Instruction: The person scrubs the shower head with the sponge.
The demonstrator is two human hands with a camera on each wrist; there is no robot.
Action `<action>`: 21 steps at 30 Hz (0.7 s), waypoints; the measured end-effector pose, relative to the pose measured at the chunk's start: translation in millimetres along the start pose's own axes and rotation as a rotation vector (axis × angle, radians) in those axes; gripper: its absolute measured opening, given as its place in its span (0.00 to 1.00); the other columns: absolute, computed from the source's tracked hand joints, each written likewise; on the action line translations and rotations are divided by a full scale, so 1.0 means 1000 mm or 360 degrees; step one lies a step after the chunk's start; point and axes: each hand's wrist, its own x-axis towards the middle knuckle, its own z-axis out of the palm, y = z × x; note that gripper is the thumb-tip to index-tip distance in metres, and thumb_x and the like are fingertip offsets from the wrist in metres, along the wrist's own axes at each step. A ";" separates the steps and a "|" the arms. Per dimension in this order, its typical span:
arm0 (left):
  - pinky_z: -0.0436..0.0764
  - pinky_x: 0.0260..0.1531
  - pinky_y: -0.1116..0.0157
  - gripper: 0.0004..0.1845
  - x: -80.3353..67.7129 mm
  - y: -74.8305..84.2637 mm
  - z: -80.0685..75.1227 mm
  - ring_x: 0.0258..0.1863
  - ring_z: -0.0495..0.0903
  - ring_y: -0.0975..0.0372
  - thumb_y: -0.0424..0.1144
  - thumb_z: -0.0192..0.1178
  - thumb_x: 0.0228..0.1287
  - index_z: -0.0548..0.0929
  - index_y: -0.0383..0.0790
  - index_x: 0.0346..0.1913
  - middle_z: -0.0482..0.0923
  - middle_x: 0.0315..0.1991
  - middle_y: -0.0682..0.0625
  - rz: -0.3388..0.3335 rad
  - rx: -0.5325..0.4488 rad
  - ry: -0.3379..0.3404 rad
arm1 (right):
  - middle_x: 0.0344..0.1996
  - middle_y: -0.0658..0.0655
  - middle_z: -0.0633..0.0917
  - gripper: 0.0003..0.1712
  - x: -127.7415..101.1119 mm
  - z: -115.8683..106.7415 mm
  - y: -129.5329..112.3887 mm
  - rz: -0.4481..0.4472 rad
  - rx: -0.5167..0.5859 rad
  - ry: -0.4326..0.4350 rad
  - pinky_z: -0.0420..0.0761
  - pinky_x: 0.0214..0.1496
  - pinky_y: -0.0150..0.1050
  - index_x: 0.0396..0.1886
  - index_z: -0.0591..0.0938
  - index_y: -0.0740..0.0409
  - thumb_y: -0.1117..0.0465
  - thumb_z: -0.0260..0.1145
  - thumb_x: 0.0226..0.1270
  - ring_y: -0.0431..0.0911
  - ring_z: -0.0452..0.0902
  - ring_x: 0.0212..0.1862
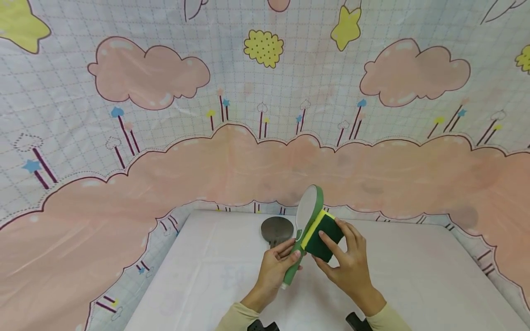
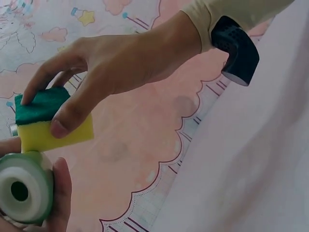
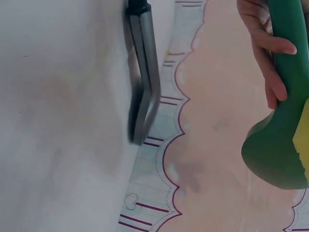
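Observation:
A green utensil [image 1: 309, 208] with a pale round inner face is held upright above the white table [image 1: 207, 276]. My left hand [image 1: 285, 258] grips its green handle [image 1: 292, 270]; the handle's round end [image 2: 21, 191] faces the left wrist camera. My right hand [image 1: 333, 250] pinches a sponge [image 1: 325, 232], dark green on one side and yellow on the other, and holds it against the back of the utensil's head. The left wrist view shows the sponge [image 2: 46, 121] between the right hand's thumb and fingers [image 2: 111, 63]. The right wrist view shows the utensil's green back [image 3: 285, 135] and the left hand's fingers [image 3: 263, 53].
A dark grey utensil [image 1: 276, 229] with a round head lies on the table just behind my hands; its handle [image 3: 144, 72] shows in the right wrist view. A pink cloud-patterned cloth [image 1: 232, 165] hangs behind and around the table.

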 end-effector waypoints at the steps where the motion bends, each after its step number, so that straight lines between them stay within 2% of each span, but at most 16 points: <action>1: 0.85 0.37 0.70 0.32 0.000 0.000 0.000 0.49 0.85 0.57 0.39 0.64 0.66 0.68 0.27 0.68 0.77 0.60 0.32 0.0001 0.0008 0.0008 | 0.63 0.71 0.74 0.31 0.000 0.000 0.000 -0.0004 0.0012 -0.0006 0.65 0.52 0.55 0.56 0.83 0.50 0.34 0.58 0.67 0.65 0.66 0.60; 8: 0.84 0.34 0.70 0.31 0.000 0.000 -0.002 0.46 0.84 0.64 0.42 0.61 0.69 0.68 0.27 0.69 0.73 0.63 0.32 0.0026 0.0075 0.0028 | 0.64 0.70 0.74 0.31 0.000 -0.002 -0.002 -0.0040 0.0080 -0.0072 0.65 0.55 0.54 0.56 0.84 0.50 0.34 0.58 0.67 0.65 0.67 0.61; 21: 0.84 0.37 0.69 0.30 -0.001 0.003 -0.009 0.47 0.83 0.61 0.43 0.60 0.70 0.70 0.30 0.68 0.75 0.62 0.33 0.0026 0.0146 0.0004 | 0.63 0.68 0.75 0.31 -0.005 -0.007 -0.011 -0.0093 0.0179 -0.0230 0.65 0.56 0.52 0.57 0.83 0.48 0.33 0.58 0.66 0.61 0.67 0.62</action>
